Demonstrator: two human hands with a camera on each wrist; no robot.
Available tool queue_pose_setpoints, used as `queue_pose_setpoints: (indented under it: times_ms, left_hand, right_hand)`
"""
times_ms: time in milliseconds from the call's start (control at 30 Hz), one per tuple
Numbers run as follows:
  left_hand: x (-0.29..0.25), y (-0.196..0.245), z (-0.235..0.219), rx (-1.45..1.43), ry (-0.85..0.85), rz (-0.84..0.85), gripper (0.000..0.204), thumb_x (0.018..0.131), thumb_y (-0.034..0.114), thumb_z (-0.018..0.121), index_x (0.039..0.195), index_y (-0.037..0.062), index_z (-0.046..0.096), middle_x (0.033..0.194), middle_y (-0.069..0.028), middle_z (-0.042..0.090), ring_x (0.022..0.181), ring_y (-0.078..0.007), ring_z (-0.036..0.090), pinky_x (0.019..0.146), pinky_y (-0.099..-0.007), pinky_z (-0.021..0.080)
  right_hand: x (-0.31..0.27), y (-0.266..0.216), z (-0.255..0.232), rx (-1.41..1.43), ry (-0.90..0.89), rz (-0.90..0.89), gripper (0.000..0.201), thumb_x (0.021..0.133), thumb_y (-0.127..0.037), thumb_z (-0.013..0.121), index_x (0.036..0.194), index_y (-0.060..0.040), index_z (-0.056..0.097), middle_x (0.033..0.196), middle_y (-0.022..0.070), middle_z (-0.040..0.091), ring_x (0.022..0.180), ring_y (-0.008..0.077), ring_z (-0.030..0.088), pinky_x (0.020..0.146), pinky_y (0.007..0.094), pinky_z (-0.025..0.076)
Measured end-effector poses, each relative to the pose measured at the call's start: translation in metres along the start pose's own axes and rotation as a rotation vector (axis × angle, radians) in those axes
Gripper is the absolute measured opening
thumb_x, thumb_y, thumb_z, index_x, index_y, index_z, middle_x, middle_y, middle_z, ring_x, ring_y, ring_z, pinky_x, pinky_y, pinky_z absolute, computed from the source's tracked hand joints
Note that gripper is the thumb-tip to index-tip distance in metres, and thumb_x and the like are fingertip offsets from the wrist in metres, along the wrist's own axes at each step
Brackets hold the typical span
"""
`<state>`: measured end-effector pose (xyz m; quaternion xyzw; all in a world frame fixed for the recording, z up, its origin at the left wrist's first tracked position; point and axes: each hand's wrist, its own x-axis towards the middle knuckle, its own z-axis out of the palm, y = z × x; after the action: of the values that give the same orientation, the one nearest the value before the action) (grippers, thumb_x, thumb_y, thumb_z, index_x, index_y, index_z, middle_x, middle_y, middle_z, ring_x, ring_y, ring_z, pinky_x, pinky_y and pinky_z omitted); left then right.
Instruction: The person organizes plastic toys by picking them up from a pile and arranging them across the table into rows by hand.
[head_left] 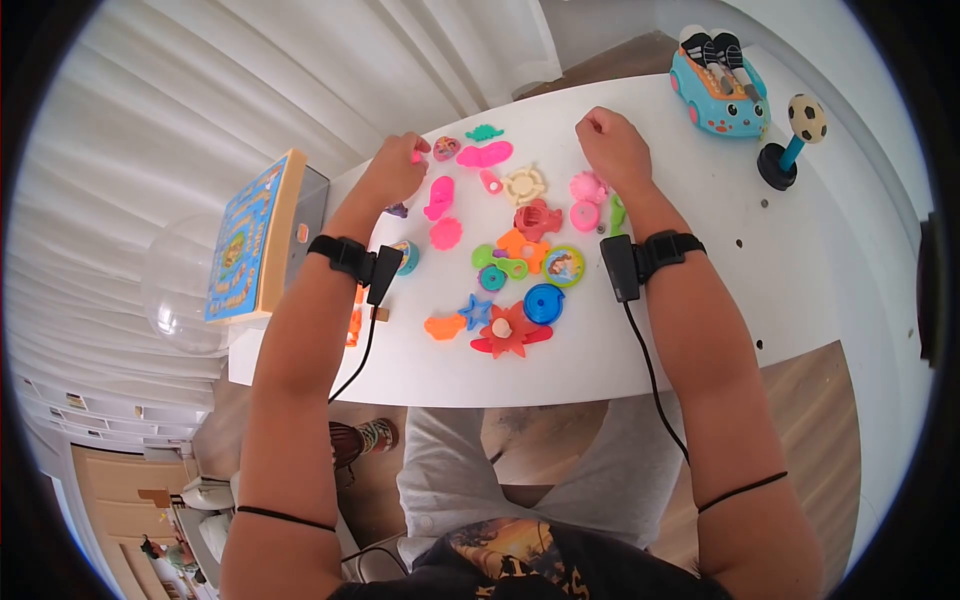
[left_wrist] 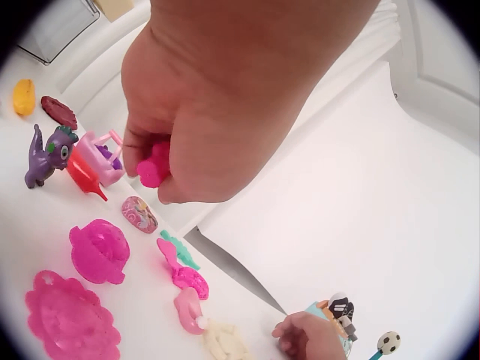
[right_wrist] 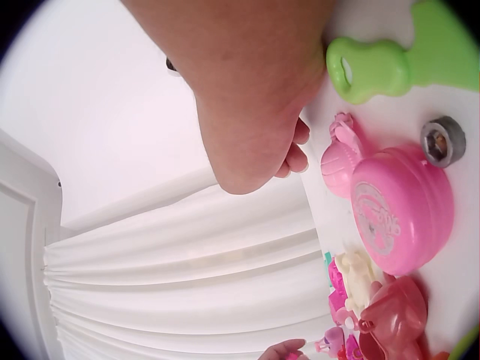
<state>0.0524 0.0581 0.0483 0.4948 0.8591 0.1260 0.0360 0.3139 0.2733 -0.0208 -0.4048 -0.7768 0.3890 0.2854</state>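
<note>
Left hand (left_wrist: pixel 199 124) pinches a pink piece (left_wrist: pixel 154 168) slanting lower left in wrist view.

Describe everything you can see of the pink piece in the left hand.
The pink piece is small and bright, with a smooth surface that looks like plastic. A blunt, rounded end shows; the left hand pinches it between thumb and fingers and hides the rest, so its full shape cannot be told. It is near the far edge of the white table, with only the hand visibly touching it.
</note>
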Motion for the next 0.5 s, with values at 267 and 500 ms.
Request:
queue_pose_setpoints:
  times_ms: [267, 500]
  left_hand:
    - [0.011, 0.012, 0.018, 0.096, 0.122, 0.038, 0.031, 0.087, 0.023, 0.081, 0.108, 0.0054, 0.068, 0.110, -0.0190, 0.065, 0.101, -0.0357, 0.065, 0.091, -0.0437, 0.053]
    - [0.024, 0.011, 0.018, 0.032, 0.116, -0.007, 0.030, 0.088, 0.030, 0.081, 0.100, 0.0035, 0.072, 0.102, -0.0173, 0.071, 0.096, -0.0338, 0.068, 0.086, -0.0434, 0.055]
  right_hand:
    - [-0.001, 0.000, 0.001, 0.014, 0.027, -0.022, 0.027, 0.092, -0.032, 0.059, 0.097, -0.0095, 0.072, 0.086, 0.0094, 0.073, 0.083, 0.0285, 0.070, 0.080, 0.0399, 0.054]
    - [0.000, 0.000, 0.002, 0.017, 0.024, -0.010, 0.028, 0.092, -0.033, 0.059, 0.097, -0.0094, 0.073, 0.086, 0.0096, 0.073, 0.083, 0.0288, 0.070, 0.080, 0.0400, 0.054]
